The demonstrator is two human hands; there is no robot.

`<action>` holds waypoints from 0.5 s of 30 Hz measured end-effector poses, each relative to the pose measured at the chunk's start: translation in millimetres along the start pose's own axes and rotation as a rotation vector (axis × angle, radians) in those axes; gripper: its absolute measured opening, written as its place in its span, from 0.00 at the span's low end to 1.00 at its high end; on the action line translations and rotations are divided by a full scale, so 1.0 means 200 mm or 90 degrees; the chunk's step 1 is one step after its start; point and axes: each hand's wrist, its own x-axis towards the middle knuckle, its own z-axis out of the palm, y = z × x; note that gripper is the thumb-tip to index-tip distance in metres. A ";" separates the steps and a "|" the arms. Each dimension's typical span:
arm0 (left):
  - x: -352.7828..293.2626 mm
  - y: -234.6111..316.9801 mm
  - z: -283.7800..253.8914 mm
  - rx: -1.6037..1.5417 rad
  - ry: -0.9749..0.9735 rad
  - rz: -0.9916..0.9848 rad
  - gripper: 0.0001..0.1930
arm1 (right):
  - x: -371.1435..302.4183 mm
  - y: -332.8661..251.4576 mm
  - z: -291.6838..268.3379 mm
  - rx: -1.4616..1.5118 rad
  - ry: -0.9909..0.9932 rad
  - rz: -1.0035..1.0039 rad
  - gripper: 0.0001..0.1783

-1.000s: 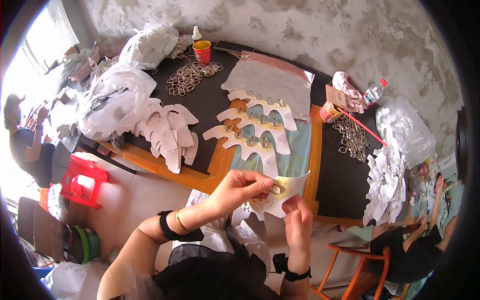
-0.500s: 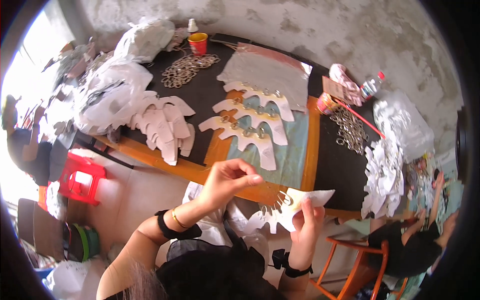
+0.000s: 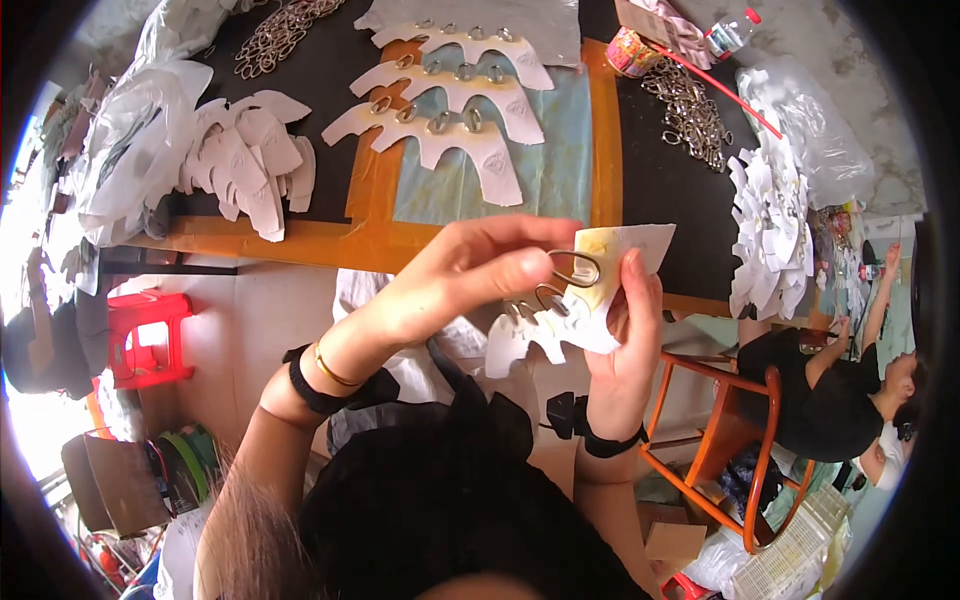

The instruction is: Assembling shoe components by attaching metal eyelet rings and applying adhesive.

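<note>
A white scalloped strip (image 3: 600, 322) with yellowish glue marks and several oval metal rings is held up in front of my body. My right hand (image 3: 632, 325) grips it between thumb and fingers near its wide end. My left hand (image 3: 465, 268) meets its upper part, thumb and fingertips closed at an oval metal ring (image 3: 576, 268); the contact is partly hidden behind the fingers. Lower along the strip are more rings, close to the left thumb. On the table beyond lie similar white strips in rows, the nearest strip (image 3: 490, 165) carrying rings along its edge.
Left on the table are a pile of white pieces (image 3: 245, 150) and a plastic bag (image 3: 140, 140). Metal rings (image 3: 690, 115), a paper cup (image 3: 632, 52), a bottle (image 3: 733, 33) and stacked white strips (image 3: 770, 235) occupy the right. A wooden chair (image 3: 715, 440) and a co-worker (image 3: 815, 390) are at right.
The view has tipped, so the table sits higher. My left hand has moved right, onto the ring at the strip; my right hand has raised the strip slightly.
</note>
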 end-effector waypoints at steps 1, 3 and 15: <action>0.00 0.02 0.02 -0.015 0.002 -0.032 0.21 | 0.00 0.01 0.00 0.007 0.000 0.004 0.13; 0.01 0.02 0.01 -0.021 0.022 -0.056 0.19 | 0.02 0.02 0.01 -0.002 0.013 0.017 0.13; 0.03 -0.02 -0.02 -0.102 -0.010 -0.072 0.10 | 0.02 0.07 0.00 -0.034 0.059 0.009 0.13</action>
